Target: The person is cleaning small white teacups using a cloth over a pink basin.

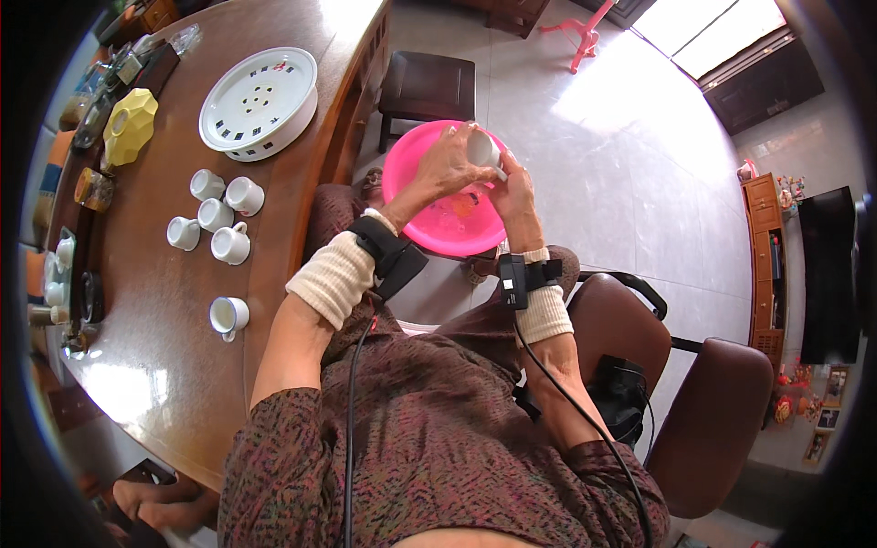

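A white cup [481, 149] is held between my two hands above a pink basin [403, 164]. My left hand [448, 166] curls around the cup's left side. My right hand [514, 194] grips its right side, fingers closed near the rim. The basin's floor shows a coloured pattern and shiny glints. On the wooden table [151, 274] to my left, several white cups [216, 215] stand in a group. A single white cup with a dark rim [228, 316] lies apart, nearer to me.
A round white tea tray [258, 102] with a slotted top sits at the table's far end. Beside it are a yellow faceted dish [130, 126] and a jar [94, 190]. A dark stool [427, 87] stands behind the basin. Brown chairs [713, 425] are at my right.
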{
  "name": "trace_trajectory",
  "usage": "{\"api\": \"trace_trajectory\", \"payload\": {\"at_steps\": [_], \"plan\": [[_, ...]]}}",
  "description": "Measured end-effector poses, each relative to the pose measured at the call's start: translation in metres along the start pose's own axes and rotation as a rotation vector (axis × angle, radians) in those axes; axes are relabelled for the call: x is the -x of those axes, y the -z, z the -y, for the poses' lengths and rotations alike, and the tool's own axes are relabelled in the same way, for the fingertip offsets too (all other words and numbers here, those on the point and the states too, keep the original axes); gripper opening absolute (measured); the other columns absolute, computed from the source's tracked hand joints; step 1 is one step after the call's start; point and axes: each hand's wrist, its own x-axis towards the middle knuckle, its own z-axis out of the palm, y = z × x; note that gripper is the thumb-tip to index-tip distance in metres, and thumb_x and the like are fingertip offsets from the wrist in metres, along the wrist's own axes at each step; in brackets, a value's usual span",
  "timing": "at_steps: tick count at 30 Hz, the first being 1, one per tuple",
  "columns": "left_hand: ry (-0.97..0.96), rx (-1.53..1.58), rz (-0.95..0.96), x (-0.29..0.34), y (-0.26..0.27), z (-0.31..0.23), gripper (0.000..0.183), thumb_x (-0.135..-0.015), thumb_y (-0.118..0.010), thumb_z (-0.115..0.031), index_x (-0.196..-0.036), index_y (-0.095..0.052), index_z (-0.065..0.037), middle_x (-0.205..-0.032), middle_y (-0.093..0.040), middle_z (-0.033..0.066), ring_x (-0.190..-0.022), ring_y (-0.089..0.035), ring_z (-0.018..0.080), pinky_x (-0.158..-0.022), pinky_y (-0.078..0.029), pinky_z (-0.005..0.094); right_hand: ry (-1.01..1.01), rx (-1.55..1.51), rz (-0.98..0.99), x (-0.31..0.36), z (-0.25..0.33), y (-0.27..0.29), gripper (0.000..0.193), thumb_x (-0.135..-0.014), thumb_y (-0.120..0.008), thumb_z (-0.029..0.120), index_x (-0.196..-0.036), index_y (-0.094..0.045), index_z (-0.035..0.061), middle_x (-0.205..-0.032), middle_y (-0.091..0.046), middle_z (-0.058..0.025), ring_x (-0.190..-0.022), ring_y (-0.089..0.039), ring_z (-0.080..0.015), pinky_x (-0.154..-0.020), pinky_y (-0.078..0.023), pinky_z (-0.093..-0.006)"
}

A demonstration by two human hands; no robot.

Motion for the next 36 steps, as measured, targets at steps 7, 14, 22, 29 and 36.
{"api": "trace_trajectory", "payload": {"at_steps": [7,14,22,29,36], "plan": [[-0.066,-0.34,0.089,-0.006,0.028,-0.018,0.075,-0.057,-0.075,-0.042,-0.119,-0.05,-0.007,-0.102,-0.054,0.019,-0.091,-0.058,0.0356,-0.08,-0.047,0.043,0.069,0.546,-0.048,0.003,-0.009,0.031,0.04,-0.089,-0.052,0.036,-0.116,-0.054,0.0061,-0.1,-0.06,-0.0068,-0.09,-0.057,-0.0183,-0.064,-0.048,-0.0316],[-0.014,-0.346,0.063,-0.003,0.042,-0.014,0.076,-0.057,-0.076,-0.042,-0.12,-0.048,-0.009,-0.105,-0.054,0.0164,-0.094,-0.057,0.0349,-0.079,-0.046,0.0456,-0.016,0.959,-0.115,-0.001,0.011,-0.001,0.049,-0.079,-0.061,0.039,-0.119,-0.055,0.0118,-0.109,-0.06,-0.0054,-0.1,-0.053,-0.0195,-0.08,-0.041,-0.0403],[0.051,-0.36,-0.2,-0.02,0.119,-0.013,0.074,-0.06,-0.076,-0.045,-0.119,-0.047,-0.01,-0.106,-0.053,0.0175,-0.095,-0.057,0.0336,-0.081,-0.046,0.0422,0.299,1.16,-0.014,-0.002,0.009,-0.04,0.042,-0.077,-0.065,0.025,-0.111,-0.058,0.0003,-0.105,-0.062,-0.0155,-0.095,-0.058,-0.0209,-0.082,-0.044,-0.0307],[0.179,-0.471,-0.449,0.012,0.293,0.049,0.078,-0.053,-0.081,-0.048,-0.113,-0.052,-0.007,-0.098,-0.059,0.0194,-0.09,-0.058,0.032,-0.078,-0.047,0.039,0.183,1.137,0.243,0.003,-0.017,-0.084,0.036,-0.081,-0.059,0.027,-0.108,-0.06,0.0037,-0.096,-0.064,-0.0064,-0.089,-0.058,-0.0159,-0.076,-0.043,-0.03],[0.485,-0.787,-0.489,0.132,0.406,0.156,0.079,-0.055,-0.076,-0.044,-0.122,-0.05,-0.009,-0.113,-0.056,0.0209,-0.104,-0.055,0.0321,-0.087,-0.045,0.0382,0.233,1.104,0.373,0.013,-0.053,-0.138,0.033,-0.079,-0.062,0.022,-0.104,-0.062,0.001,-0.084,-0.064,-0.0076,-0.08,-0.057,-0.0137,-0.071,-0.044,-0.026]]}}
